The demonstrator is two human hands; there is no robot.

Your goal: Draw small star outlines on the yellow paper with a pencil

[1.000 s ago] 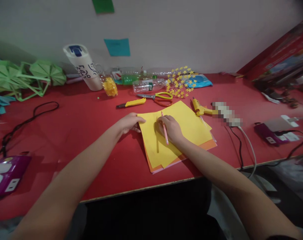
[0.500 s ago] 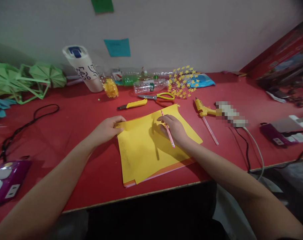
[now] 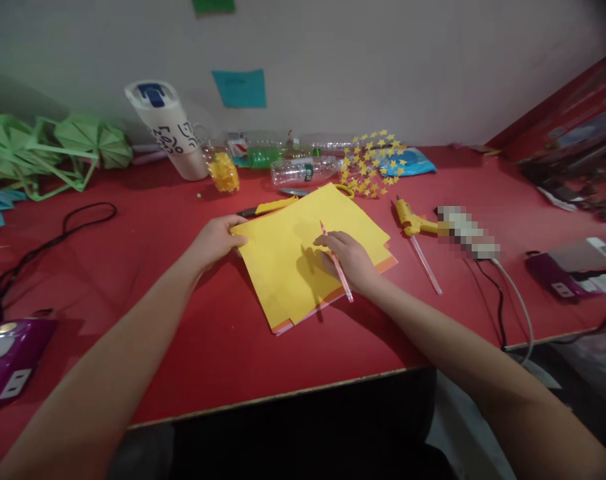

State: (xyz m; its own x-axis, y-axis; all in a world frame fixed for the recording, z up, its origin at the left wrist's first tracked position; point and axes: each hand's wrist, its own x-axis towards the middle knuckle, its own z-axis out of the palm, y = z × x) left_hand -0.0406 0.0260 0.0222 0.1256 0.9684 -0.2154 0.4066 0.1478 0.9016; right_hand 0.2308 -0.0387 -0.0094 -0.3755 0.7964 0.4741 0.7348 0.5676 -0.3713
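A stack of yellow paper (image 3: pixel 277 267) lies at a slant on the red table, with orange and pink sheets showing at its lower edge. My left hand (image 3: pixel 217 241) pinches the stack's left corner between thumb and fingers. Over the right part of the paper, my right hand (image 3: pixel 350 261) is closed around a pink pencil (image 3: pixel 341 273), its tip pointing away from me and its eraser end toward me. Behind the paper, its far corner partly covers a yellow utility knife (image 3: pixel 273 205) and yellow-handled scissors (image 3: pixel 295 192).
On the right lie a yellow glue gun (image 3: pixel 415 223) with a clear stick and a blurred-out pale object with cords. Plastic bottles (image 3: pixel 303 171), a white tumbler (image 3: pixel 170 133) and yellow paper stars (image 3: pixel 367 170) line the back. A purple box (image 3: pixel 23 360) sits at left.
The paper stack has turned and slid away from me, so its far corner now covers part of the knife and scissors. My right hand keeps the pencil in about the same pose.
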